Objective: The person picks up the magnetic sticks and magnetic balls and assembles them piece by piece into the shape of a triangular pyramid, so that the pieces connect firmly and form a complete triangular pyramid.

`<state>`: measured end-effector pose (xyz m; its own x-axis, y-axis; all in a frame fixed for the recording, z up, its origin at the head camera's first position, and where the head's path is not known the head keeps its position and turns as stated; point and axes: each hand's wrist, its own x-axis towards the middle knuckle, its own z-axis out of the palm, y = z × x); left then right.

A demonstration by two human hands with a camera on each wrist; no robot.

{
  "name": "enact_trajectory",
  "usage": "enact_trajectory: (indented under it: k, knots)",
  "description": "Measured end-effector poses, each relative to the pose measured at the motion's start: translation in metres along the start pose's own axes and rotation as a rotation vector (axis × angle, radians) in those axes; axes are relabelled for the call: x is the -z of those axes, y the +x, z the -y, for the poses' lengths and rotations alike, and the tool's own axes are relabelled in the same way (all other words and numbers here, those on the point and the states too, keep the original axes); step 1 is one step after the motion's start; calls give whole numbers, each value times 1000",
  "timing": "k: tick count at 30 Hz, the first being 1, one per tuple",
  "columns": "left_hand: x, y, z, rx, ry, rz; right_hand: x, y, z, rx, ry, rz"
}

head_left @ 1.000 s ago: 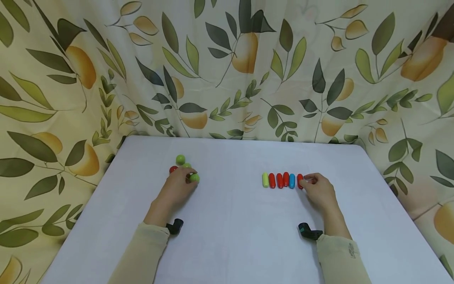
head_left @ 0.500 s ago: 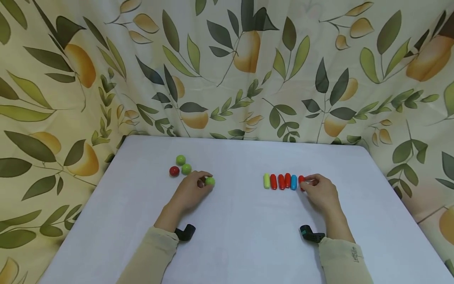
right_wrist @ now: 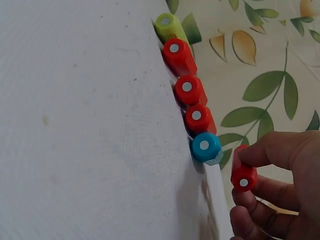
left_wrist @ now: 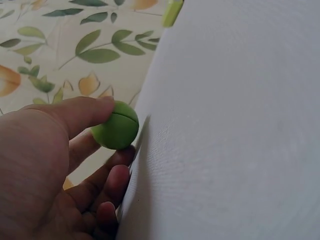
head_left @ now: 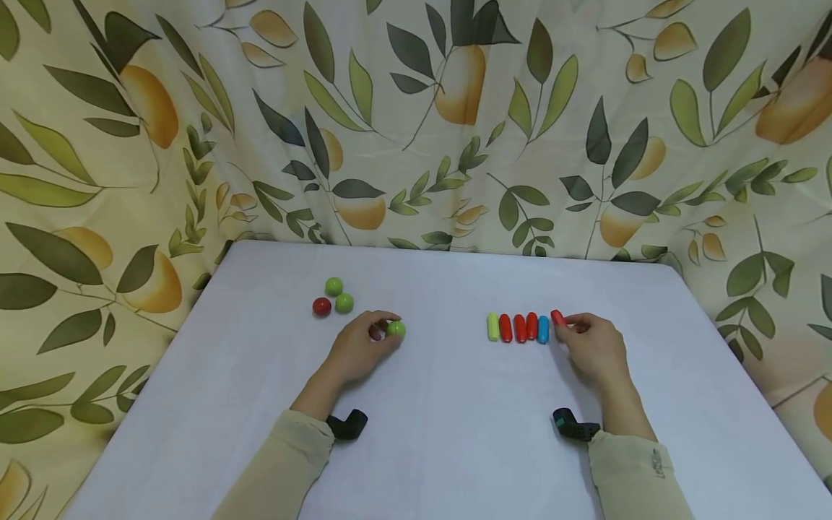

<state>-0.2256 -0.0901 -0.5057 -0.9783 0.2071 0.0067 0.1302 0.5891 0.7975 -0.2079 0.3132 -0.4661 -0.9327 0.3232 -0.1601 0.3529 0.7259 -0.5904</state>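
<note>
My left hand (head_left: 360,347) pinches a green ball (left_wrist: 116,126) between thumb and fingers, close over the white table. A thin seam runs round the ball. Behind and left of this hand lie two other green balls (head_left: 344,302) and a red ball (head_left: 321,307), grouped together. My right hand (head_left: 593,350) grips a short red rod (right_wrist: 243,170) with a pale round dot on its end. That rod tilts and is apart from the blue rod (right_wrist: 205,147), the right end of a row. Three red rods (head_left: 520,328) and a yellow-green rod (head_left: 492,327) continue the row leftward.
The white-covered table (head_left: 429,433) reaches back to a leaf-and-fruit patterned curtain (head_left: 416,144). A black wrist camera (head_left: 349,425) sits by the left cuff, and another black camera (head_left: 575,425) by the right cuff.
My left hand has carried the green ball rightward from the other balls, uncovering them. The right hand has lifted and tilted its red rod beside the row.
</note>
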Motion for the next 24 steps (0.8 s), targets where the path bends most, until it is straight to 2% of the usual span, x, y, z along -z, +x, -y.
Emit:
enact_trajectory:
  k: [6,14,19,24]
  knots:
    - [0,-1,-3,30,-32,20,1,-4,13,37,25,3]
    - [3,2,-7,29,-60,21,0,-8,22,56,68,28]
    - [2,1,-10,36,-83,31,-1,-14,34,132,85,34]
    - [0,0,-12,57,-116,37,-4,-19,47,232,88,88]
